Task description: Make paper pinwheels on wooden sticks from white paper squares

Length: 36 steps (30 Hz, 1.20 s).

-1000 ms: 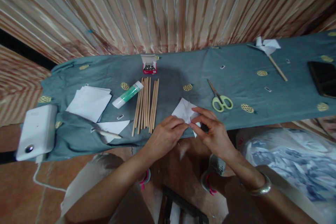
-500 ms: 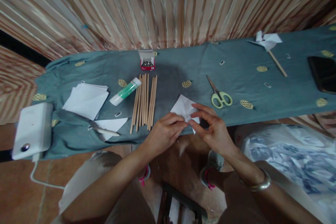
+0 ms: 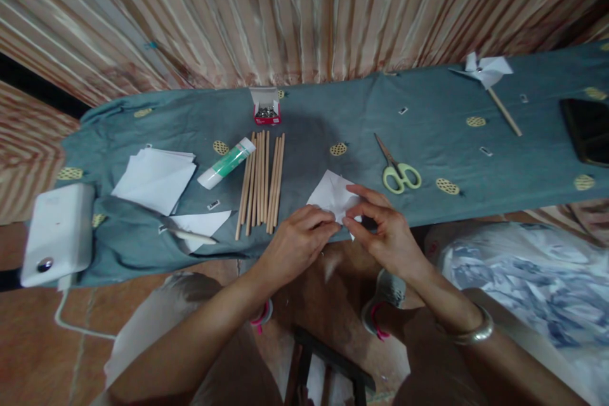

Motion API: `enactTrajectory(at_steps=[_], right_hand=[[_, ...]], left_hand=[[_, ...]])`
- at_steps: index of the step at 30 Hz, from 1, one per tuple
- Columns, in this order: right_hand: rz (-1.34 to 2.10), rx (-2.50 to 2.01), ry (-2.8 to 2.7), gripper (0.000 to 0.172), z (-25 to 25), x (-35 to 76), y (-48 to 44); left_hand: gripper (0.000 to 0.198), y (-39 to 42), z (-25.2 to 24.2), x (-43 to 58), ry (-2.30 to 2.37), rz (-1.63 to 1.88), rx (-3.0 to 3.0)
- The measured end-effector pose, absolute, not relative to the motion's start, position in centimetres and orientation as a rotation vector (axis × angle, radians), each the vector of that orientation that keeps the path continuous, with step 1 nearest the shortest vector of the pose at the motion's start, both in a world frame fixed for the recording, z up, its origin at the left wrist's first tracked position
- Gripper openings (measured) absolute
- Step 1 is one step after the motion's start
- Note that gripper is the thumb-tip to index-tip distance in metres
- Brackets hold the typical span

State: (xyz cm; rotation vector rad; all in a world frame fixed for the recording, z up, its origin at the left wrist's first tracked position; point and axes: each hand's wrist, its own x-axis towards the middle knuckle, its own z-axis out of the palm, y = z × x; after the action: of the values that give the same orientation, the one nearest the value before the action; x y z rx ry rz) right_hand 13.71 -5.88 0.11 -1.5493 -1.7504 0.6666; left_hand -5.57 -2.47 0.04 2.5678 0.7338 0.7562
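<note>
A white paper square [image 3: 329,190] with creases or cuts toward its middle lies at the table's front edge, between my hands. My left hand [image 3: 304,236] is closed on its near left part, fingers bent and pressed together. From the right, my right hand [image 3: 383,228] pinches the near right part between thumb and fingers. The fingers partly hide the paper's middle and near corner. Left of my hands lie several wooden sticks [image 3: 261,181]. Green-handled scissors [image 3: 398,171] rest to the right, blades pointing away.
A glue tube [image 3: 226,163], a paper stack [image 3: 157,179], a pen [image 3: 194,236] on a paper scrap and a white device [image 3: 59,235] are at left. An open box of metal pins [image 3: 266,113] stands behind. A finished pinwheel [image 3: 490,73] and a dark phone [image 3: 587,132] lie right.
Nearly everything is the same; the view has shifted very slightly. Both hands stay on the paper, with only tiny finger movement at its near edge.
</note>
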Motion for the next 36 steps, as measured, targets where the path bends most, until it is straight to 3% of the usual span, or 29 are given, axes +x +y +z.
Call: enactTrajectory(at_steps=[36], right_hand=[[0.544,-1.559,-1.69,0.005,-0.15,13.04,-5.88]], left_hand=[[0.017,-2.0,-0.06,-5.13,0.815,0.697,2.511]])
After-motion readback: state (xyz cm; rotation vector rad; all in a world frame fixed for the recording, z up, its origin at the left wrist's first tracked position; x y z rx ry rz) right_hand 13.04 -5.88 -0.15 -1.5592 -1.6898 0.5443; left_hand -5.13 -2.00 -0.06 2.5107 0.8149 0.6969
